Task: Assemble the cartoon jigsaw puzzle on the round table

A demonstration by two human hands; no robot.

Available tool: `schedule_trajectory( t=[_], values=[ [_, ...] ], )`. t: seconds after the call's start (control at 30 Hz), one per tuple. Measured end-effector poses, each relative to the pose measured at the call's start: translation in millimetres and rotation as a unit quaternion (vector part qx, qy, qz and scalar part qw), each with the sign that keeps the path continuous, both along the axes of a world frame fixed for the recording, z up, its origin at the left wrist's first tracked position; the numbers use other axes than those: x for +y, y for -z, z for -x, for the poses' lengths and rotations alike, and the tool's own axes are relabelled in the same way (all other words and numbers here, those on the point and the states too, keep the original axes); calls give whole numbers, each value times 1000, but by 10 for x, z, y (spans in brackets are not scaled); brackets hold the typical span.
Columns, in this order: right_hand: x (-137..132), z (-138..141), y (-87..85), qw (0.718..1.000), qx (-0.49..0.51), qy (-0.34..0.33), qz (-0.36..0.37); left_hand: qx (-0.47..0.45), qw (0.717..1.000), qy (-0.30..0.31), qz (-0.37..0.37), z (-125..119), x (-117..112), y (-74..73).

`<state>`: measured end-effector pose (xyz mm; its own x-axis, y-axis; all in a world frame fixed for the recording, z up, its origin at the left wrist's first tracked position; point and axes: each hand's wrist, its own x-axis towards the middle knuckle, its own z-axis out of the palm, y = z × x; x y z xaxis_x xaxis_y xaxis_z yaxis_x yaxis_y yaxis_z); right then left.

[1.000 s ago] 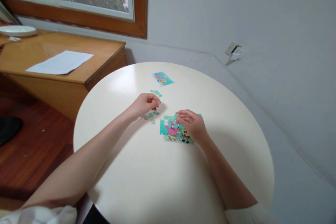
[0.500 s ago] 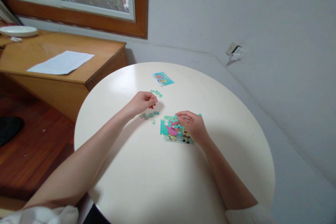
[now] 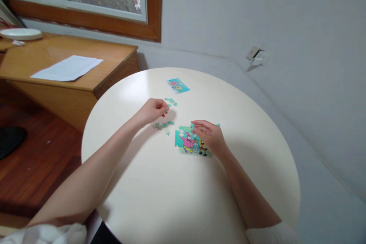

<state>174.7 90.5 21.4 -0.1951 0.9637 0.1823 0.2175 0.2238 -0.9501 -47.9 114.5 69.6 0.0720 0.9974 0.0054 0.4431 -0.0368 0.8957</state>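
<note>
A partly joined jigsaw puzzle (image 3: 187, 143) with cartoon figures on teal lies on the white round table (image 3: 171, 194). Over its upper right part is my right hand (image 3: 210, 135), its thumb and fingers closed on a small teal jigsaw piece (image 3: 192, 126) at the puzzle's top edge. My left hand (image 3: 156, 110) hovers to the upper left with curled fingers pinched together; whatever they may hold is hidden. Loose jigsaw pieces (image 3: 164, 125) lie below that hand, and more loose pieces (image 3: 172, 101) lie just beyond its fingertips.
A small picture card (image 3: 177, 85) of the same cartoon lies near the table's far edge. One loose teal piece (image 3: 219, 125) shows behind my right hand. To the left stands a wooden desk (image 3: 114, 55) with a paper sheet (image 3: 67, 68). A wall (image 3: 228, 15) rises behind the table.
My left hand has shifted slightly left, away from the puzzle. My right hand stays nearly in place over the puzzle.
</note>
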Motion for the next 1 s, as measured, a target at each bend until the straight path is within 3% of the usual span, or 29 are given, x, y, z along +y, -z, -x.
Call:
schedule_trajectory(
  t=[0.2, 0.33, 0.47, 0.63, 0.77, 1.0],
  values=[
    [44, -42, 47, 995, -61, 39, -73, 131, 991, -11, -19, 129, 70, 46],
    [97, -147, 74, 971, -152, 103, -156, 242, 970, -8, -33, 170, 69, 55],
    [187, -276, 149, 941, -224, 132, -217, 260, 964, 52, -12, 157, 36, 54],
    [274, -372, 268, 930, -271, 127, -216, 252, 962, 102, 10, 129, 18, 75],
    [299, -389, 311, 924, -308, 127, -187, 271, 960, 69, -19, 133, 36, 101],
    [303, -377, 307, 914, -339, 136, -176, 304, 949, -43, -69, 237, 188, 247]
  ],
)
